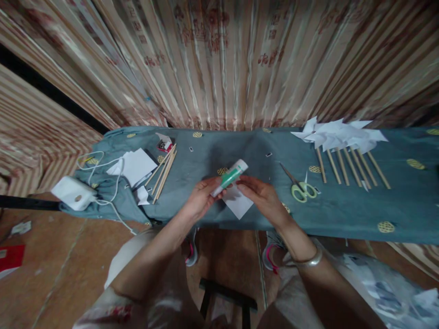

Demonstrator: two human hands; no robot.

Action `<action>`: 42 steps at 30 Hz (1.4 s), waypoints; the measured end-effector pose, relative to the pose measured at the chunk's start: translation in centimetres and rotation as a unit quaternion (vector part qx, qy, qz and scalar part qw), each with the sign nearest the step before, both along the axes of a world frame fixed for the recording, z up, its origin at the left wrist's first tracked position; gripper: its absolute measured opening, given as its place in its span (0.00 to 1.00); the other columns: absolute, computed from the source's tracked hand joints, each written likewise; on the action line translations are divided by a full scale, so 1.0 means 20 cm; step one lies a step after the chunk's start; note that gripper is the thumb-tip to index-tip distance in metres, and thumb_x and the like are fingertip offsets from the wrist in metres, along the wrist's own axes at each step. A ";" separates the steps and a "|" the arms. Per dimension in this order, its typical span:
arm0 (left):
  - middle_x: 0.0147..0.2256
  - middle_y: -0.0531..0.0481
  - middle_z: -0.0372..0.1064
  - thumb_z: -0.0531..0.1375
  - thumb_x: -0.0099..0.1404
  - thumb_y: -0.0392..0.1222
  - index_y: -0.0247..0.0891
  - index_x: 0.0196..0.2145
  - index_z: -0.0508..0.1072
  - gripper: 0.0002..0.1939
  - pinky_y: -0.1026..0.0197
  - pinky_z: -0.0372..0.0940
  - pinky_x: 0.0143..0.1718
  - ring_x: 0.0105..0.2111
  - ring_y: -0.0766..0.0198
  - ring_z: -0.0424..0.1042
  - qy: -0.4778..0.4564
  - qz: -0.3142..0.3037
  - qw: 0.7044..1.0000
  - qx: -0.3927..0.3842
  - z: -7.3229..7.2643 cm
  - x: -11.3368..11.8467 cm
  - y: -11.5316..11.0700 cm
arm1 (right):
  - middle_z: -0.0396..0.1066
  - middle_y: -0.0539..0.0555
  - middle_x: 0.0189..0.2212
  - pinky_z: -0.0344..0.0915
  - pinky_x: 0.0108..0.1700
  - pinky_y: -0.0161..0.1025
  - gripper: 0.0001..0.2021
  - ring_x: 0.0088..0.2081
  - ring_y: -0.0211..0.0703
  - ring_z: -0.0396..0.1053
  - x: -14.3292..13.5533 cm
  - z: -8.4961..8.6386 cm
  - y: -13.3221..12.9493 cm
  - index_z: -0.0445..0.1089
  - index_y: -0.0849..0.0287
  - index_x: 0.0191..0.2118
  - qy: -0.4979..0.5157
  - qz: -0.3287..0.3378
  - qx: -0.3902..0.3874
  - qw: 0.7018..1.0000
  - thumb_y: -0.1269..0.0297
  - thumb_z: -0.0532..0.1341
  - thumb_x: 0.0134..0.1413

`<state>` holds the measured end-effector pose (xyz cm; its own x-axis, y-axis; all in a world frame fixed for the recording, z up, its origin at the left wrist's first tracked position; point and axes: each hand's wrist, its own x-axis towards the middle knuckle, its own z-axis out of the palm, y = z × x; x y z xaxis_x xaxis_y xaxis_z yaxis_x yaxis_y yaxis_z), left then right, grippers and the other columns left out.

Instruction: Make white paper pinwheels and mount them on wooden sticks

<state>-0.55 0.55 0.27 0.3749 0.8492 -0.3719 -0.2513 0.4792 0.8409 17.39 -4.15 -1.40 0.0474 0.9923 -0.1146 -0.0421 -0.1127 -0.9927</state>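
Observation:
A white and green tube, like a glue stick (232, 176), is tilted up to the right above the cloth. My left hand (202, 197) is closed around its lower left end. Close to the tube's right side is my right hand (261, 197), its fingers curled inward; whether they hold anything is hidden. Below the tube, between both hands, a white square of paper (239, 205) lies on the cloth, its upper part partly covered. Green-handled scissors (303, 191) rest to the right of my right hand, blades pointing away from me.
Several paper pinwheels (339, 135) on sticks lie at the right of the table (346, 214). Wooden sticks (164, 176), stacked white paper (137, 167), a small red box (165, 144) and a white power strip (74, 194) with cables lie left. A curtain (219, 64) hangs behind.

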 end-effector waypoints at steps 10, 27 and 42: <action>0.31 0.49 0.75 0.72 0.51 0.45 0.33 0.39 0.76 0.20 0.67 0.70 0.29 0.28 0.67 0.75 -0.093 -0.040 0.989 -0.104 0.00 0.06 -0.07 | 0.80 0.51 0.33 0.68 0.45 0.42 0.17 0.37 0.42 0.74 -0.04 0.03 0.02 0.80 0.54 0.34 0.200 -0.016 -0.090 0.976 0.53 0.74 0.36; 0.40 0.47 0.71 0.61 0.61 0.43 0.40 0.44 0.75 0.13 0.58 0.68 0.39 0.36 0.61 0.70 0.370 -0.001 0.861 0.348 -0.10 -0.20 0.14 | 0.67 0.45 0.19 0.65 0.24 0.30 0.15 0.21 0.32 0.64 0.09 0.00 0.09 0.71 0.56 0.26 0.214 -0.222 -0.116 0.944 0.50 0.70 0.44; 0.59 0.40 0.63 0.51 0.70 0.38 0.42 0.60 0.64 0.21 0.41 0.54 0.61 0.63 0.49 0.55 0.422 -0.134 0.668 0.598 -0.14 -0.13 -0.01 | 0.74 0.46 0.26 0.70 0.31 0.32 0.13 0.27 0.33 0.70 0.11 0.02 0.04 0.73 0.56 0.27 0.130 -0.204 -0.111 0.964 0.57 0.74 0.37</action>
<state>-3.09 0.38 -2.52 0.6582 0.6729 0.3376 0.5143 -0.7294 0.4511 19.52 -3.27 -0.96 0.3700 0.8469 -0.3819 -0.3723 -0.2415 -0.8962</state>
